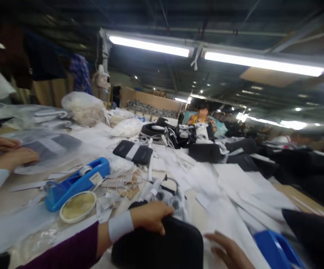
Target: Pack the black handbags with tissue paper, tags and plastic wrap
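My left hand (152, 216), with a pale band around the wrist, grips the upper edge of a black case (162, 248) with rounded corners. Its thumb lies on the front face of the case, and the fingers reach over the top. The bottom of the case runs out of view. To the right of it, my right hand (229, 248) is slightly blurred, its fingers stretched out and apart from the case. Just behind the case lies a small pile of clear plastic and black parts (169, 194), too blurred to name.
At left, a co-worker's hands (18, 153) rest on a plastic-wrapped dark item (55, 145). A blue tape dispenser (78, 183) and a round shallow dish (78, 206) stand nearby. White sheets (235, 186) cover the right side. Another blue dispenser (277, 248) sits front right. Behind are black goods (204, 152).
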Action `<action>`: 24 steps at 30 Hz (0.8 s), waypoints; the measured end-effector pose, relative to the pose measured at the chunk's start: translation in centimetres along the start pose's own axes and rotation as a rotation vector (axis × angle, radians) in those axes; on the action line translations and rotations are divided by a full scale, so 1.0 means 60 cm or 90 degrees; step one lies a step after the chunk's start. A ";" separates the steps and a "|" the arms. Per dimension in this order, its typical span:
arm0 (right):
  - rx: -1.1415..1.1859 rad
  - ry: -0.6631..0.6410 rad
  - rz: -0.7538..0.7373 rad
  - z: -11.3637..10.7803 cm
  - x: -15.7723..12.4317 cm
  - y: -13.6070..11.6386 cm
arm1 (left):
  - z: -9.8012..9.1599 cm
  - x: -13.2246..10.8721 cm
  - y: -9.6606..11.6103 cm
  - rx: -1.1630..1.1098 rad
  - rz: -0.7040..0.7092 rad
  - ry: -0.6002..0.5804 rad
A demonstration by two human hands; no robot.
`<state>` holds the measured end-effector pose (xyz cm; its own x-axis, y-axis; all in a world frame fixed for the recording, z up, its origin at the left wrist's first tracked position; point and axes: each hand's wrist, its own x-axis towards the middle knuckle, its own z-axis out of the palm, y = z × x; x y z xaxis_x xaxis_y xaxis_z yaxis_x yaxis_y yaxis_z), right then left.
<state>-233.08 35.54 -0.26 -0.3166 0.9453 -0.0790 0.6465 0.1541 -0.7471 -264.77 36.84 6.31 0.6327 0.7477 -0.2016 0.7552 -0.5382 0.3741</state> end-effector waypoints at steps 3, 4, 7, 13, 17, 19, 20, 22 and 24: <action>0.018 -0.034 -0.060 0.025 -0.014 -0.002 | -0.011 0.002 0.006 -0.035 -0.003 -0.014; 0.035 -0.053 -0.074 0.028 -0.012 -0.004 | -0.013 0.005 0.007 -0.041 0.001 -0.018; 0.050 -0.053 -0.053 0.022 -0.012 0.000 | -0.015 0.006 0.007 -0.045 0.013 -0.027; 0.070 0.064 0.030 0.009 -0.026 0.026 | -0.018 0.000 0.010 -0.052 0.006 -0.018; 0.160 0.054 0.038 0.040 -0.006 0.015 | -0.019 0.000 0.012 -0.058 0.000 -0.018; 0.153 0.045 0.008 0.059 0.009 0.004 | -0.019 0.001 0.012 -0.055 0.002 -0.018; 0.148 0.048 -0.007 0.067 0.016 -0.001 | -0.019 0.001 0.012 -0.055 0.003 -0.018; 0.155 0.059 -0.019 0.078 0.027 -0.009 | -0.019 0.002 0.012 -0.055 0.004 -0.022; 0.191 0.054 -0.012 0.082 0.034 -0.015 | -0.019 0.001 0.012 -0.056 0.006 -0.025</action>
<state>-237.71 35.89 -3.01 -0.2584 0.9659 -0.0176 0.4040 0.0915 -0.9102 -264.39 36.96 7.62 0.6471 0.7262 -0.2320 0.7323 -0.5075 0.4540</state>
